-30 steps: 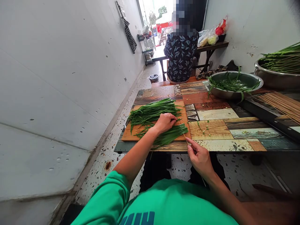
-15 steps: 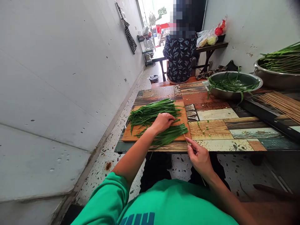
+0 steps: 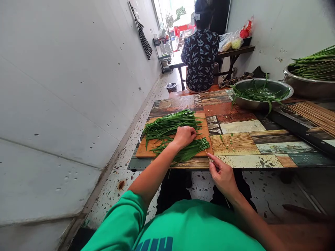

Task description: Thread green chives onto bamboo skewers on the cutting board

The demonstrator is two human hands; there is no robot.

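Note:
On the wooden cutting board (image 3: 143, 150) lies a loose pile of garlic chives (image 3: 172, 122). A flat row of garlic chives (image 3: 192, 149) sits nearer me, cut ends to the right, threaded along a thin wooden skewer (image 3: 207, 152). My right hand (image 3: 222, 176) pinches the skewer's near part at the table's front edge; its tail shows below the wrist. Over the row's far side my left hand (image 3: 185, 136) is closed, fingertips pressed together by the skewer's far end. It seems to pinch a chive there, mostly hidden by the fingers.
To the right are a metal bowl (image 3: 261, 101) with chive scraps, a black-handled knife (image 3: 300, 130), bare skewers (image 3: 314, 115) and a bigger pot (image 3: 309, 87) of skewered greens. Chive bits dot the patterned table (image 3: 235, 143). A person (image 3: 201, 61) sits ahead, back turned.
My left hand has shifted very slightly right and its fingers have curled in more. My right hand and the skewer stay in place.

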